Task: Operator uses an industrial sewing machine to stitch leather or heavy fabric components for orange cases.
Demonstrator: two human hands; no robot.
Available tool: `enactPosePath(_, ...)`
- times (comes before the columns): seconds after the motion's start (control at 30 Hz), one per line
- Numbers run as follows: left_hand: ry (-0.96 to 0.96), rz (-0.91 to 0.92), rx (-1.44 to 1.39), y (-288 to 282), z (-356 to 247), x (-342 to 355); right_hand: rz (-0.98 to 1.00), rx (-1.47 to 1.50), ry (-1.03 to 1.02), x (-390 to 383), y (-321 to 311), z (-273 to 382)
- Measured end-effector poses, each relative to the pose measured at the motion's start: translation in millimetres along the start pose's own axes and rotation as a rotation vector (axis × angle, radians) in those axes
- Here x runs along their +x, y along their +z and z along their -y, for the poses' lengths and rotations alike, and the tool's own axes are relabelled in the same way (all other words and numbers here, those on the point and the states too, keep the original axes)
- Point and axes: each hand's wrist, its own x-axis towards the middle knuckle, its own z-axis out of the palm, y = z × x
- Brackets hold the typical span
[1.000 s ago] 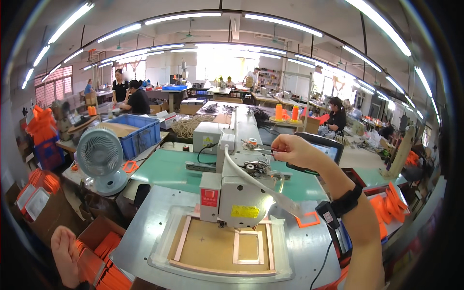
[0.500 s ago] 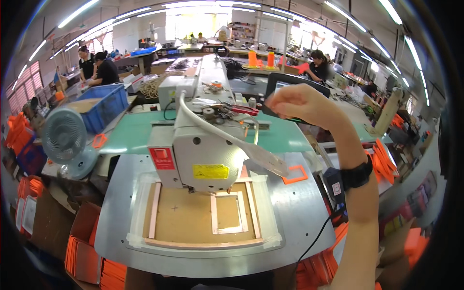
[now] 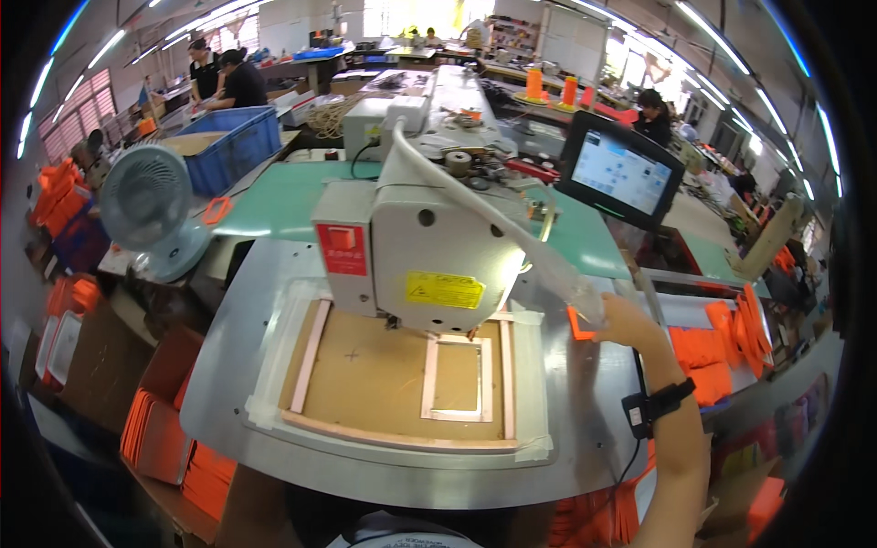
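My right hand reaches over the right side of the metal machine plate, a dark strap round its wrist. Its fingers are at an orange frame-shaped piece, partly hidden behind the end of a clear plastic sleeve, so I cannot see if they grip it. Left of that hand stands the grey sewing machine head. Beneath the head lies a tan board edged with pale strips and taped down, with a small rectangular frame on it. My left hand is out of view.
A tilted touchscreen stands at the back right. Orange pieces fill a tray on the right; others are in a box at lower left. A fan and blue crate stand at left. Several people work farther back.
My right hand has come down from in front of the touchscreen to the orange piece on the plate. The screen is now uncovered and lit. The whole view has shifted.
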Motion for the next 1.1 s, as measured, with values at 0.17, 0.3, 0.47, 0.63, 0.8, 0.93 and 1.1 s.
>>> enactPosePath(0.17,0.103,-0.223,0.508,-41.2,14.7,-13.3,-0.038,0.066,-0.014,-5.0,-10.0,7.7)
enactPosePath(0.3,0.283,-0.444,0.671,-119.2,-100.6,-70.5,-0.123,0.008,-0.083,-9.0,-7.5,-3.3)
enactPosePath(0.47,1.091,-0.232,-0.013,-174.2,-287.4,-163.3,-0.423,-0.195,-0.026,-13.5,-12.7,22.2)
enactPosePath(0.63,1.671,0.133,0.336,-149.5,-424.3,-202.2,-0.7,-0.121,-0.166,-42.3,-43.5,83.1)
enactPosePath(0.8,1.968,0.029,0.765,-61.3,-478.1,-161.8,-0.45,0.168,-0.257,-48.5,-36.2,143.1)
enactPosePath(0.93,1.935,0.149,0.825,-38.9,-495.6,-142.4,-0.448,0.298,-0.513,-39.2,-9.1,176.0)
enactPosePath(1.1,1.714,-0.136,1.043,-83.5,-504.8,-112.2,-0.517,0.124,-0.589,-20.8,31.0,186.2)
